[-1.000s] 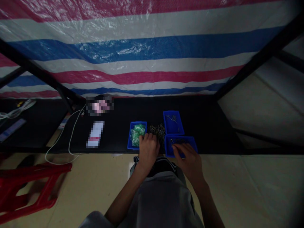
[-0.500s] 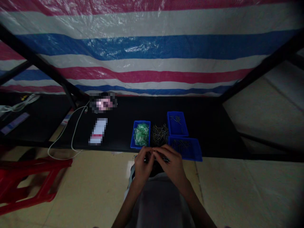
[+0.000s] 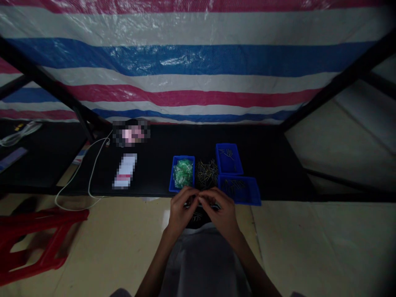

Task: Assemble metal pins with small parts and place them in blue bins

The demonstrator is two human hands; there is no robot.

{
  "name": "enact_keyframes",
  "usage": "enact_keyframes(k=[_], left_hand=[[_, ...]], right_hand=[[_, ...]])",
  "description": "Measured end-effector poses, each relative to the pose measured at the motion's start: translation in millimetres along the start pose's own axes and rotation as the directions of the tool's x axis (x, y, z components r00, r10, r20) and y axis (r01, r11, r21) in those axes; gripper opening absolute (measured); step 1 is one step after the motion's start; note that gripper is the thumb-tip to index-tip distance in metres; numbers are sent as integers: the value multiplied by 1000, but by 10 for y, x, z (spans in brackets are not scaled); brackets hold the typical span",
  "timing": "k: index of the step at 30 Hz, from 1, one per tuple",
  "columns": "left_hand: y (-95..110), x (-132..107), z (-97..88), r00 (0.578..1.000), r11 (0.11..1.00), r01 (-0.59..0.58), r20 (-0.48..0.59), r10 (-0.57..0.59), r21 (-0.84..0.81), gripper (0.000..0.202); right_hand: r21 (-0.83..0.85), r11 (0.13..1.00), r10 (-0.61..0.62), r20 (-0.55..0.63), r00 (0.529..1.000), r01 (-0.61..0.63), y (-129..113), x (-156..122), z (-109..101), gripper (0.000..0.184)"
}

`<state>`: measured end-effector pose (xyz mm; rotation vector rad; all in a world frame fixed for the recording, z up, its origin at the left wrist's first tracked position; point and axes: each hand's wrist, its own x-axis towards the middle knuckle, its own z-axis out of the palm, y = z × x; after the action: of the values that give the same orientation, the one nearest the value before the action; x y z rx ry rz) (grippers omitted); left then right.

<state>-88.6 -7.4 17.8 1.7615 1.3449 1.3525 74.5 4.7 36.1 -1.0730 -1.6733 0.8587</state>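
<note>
My left hand [image 3: 183, 206] and my right hand [image 3: 220, 206] meet fingertip to fingertip at the table's front edge. Both are closed in a pinch; whatever lies between the fingers is too small and dark to make out. Just beyond my left hand is a blue tray [image 3: 171, 184] holding a clear bag of green pieces [image 3: 183, 172]. A loose pile of thin metal screws or nails [image 3: 206, 172] lies beyond the fingertips. To its right, a blue tray [image 3: 221, 166] holds a few such pieces, and a nearer blue tray [image 3: 252, 194] holds several more.
The black table [image 3: 154, 165] has a blurred-out pink item [image 3: 132, 134] and a blurred-out white item [image 3: 125, 170] at left. A white cable [image 3: 93, 173] loops over the front edge. A red stool [image 3: 46, 243] stands at lower left. Striped sheeting [image 3: 198, 57] hangs behind.
The view has shifted slightly. Both hands stay pinched together in nearly the same place, with the fingertips a little closer in. The trays and the pile look the same.
</note>
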Motion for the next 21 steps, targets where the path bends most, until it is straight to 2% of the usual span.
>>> enact_keyframes(k=[4, 7, 10, 13, 15, 17, 21], left_hand=[[25, -24, 58, 999, 999, 35, 3, -35, 10, 9], [11, -45, 88, 998, 996, 59, 28, -61, 73, 10], [1, -40, 91, 999, 952, 0, 44, -14, 306, 10], [20, 9, 96, 996, 839, -84, 63, 60, 538, 9], [44, 68, 125, 992, 792, -121, 87, 87, 598, 8], [64, 143, 186, 988, 771, -153, 117, 102, 618, 9], [54, 300, 370, 975, 734, -194, 209, 73, 651, 10]], right_hand=[[-21, 1000, 4, -8, 1000, -4, 28, -37, -20, 11], [-88, 996, -21, -27, 999, 19, 36, -28, -110, 10], [-246, 969, -43, -146, 988, 6, 75, -6, -319, 8], [-486, 870, -51, -265, 963, -87, 167, -1, -621, 11], [-616, 773, -26, -270, 962, -152, 241, -17, -821, 21], [-669, 718, 6, -271, 963, -193, 302, -43, -978, 30], [-634, 745, 16, -295, 955, -208, 351, -79, -1080, 31]])
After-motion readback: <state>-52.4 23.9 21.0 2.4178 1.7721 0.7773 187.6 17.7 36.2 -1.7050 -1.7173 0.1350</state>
